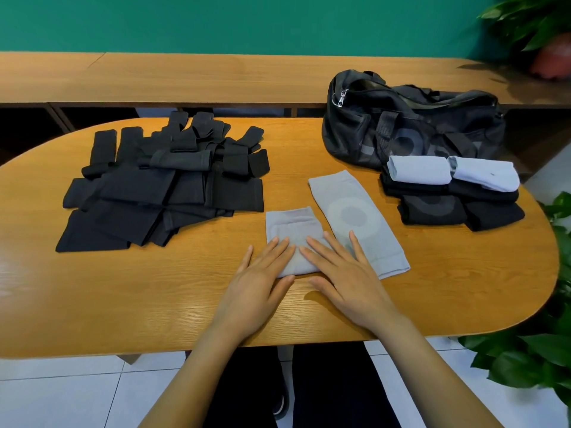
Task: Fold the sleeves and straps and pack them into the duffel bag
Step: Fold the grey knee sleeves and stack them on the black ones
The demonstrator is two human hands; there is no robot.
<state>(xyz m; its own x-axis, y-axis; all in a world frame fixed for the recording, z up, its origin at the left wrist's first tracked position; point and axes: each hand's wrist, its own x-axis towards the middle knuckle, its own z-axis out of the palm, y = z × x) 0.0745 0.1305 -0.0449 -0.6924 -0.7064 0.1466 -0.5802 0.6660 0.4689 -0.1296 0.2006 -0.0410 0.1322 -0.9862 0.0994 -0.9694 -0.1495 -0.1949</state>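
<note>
A: Where are the hands?

B: Both lie flat with straight fingers, gripping nothing. The left hand [262, 273] and right hand [346, 273] press on a folded grey sleeve [290, 230] at the near middle of the table [123, 288].

A: And the rest?

B: A second grey sleeve [355, 217] lies flat just right of it, under the right hand's outer fingers. Black sleeves and straps [163, 186] are heaped on the left. A folded stack [451, 193] sits at the right, just nearer than the duffel bag [411, 125].
</note>
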